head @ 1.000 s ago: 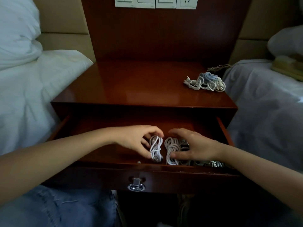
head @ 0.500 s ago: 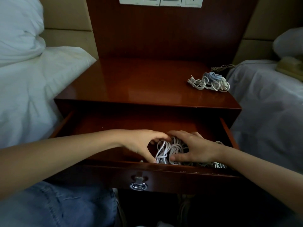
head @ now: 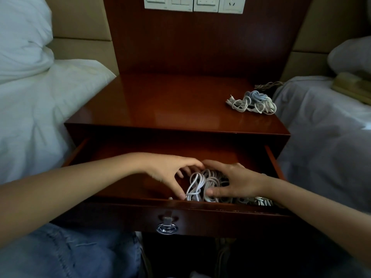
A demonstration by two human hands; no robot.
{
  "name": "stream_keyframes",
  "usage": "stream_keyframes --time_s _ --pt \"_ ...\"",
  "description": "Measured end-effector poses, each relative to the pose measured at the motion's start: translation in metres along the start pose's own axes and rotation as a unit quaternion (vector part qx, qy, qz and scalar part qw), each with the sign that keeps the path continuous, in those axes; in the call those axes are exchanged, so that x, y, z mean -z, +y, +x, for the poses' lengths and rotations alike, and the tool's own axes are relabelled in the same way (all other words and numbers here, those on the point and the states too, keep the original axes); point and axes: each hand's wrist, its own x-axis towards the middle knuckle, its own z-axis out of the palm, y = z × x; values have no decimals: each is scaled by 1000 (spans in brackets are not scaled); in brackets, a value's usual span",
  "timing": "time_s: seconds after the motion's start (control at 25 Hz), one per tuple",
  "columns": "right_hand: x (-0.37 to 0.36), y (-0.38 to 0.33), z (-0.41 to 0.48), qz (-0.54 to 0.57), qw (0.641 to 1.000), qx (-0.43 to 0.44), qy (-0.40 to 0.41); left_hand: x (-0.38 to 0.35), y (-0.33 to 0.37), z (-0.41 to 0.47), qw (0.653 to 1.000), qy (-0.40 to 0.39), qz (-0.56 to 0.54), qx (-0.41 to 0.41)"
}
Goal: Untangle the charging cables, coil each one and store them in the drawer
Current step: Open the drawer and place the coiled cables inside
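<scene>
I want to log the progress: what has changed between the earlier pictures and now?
The left hand moved its white coil rightward, against the other coils held by the right hand; the gap between them closed and the two hands now meet. Unchanged: each hand's hold, the open drawer, the tangled cables on the nightstand.

A person's bare left forearm at 8 o'clock, bare right forearm at 4 o'clock, left hand and right hand bare just below centre, short nails, faded blue denim jeans at 7 o'clock, pale stitching lines across the thigh.
</scene>
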Motion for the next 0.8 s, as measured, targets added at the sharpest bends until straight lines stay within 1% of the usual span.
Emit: stream_keyframes --time_s 0.08,0.16,0.28,0.36,0.44,0.52,0.56,0.6,0.68,0.72,0.8 --pt "2 1 -2 -8 1000 -12 1 12 7 -1 998 -9 55 -3" --pt "6 0 -3 5 999 -13 39 22 16 0 996 33 76 -18" --pt "12 1 -3 48 990 9 131 29 30 12 986 137 64 -68" --pt "14 2 -3 100 973 14 208 36 40 28 965 230 55 -114" --pt "14 7 -2 129 950 3 286 44 53 49 934 325 20 -145" --pt "15 12 -1 141 933 -19 331 54 66 76 905 406 5 -127" --pt "15 15 -1 147 927 -28 344 58 70 91 896 433 3 -102" --pt "16 16 -1 151 923 -34 354 62 72 105 895 441 -3 -67" --pt "16 17 -2 153 919 -34 363 69 74 130 908 417 -30 5" --pt "15 16 -3 154 919 -31 361 72 73 141 913 406 -22 30" --pt "14 14 -3 158 923 -22 349 76 70 156 912 404 42 58"
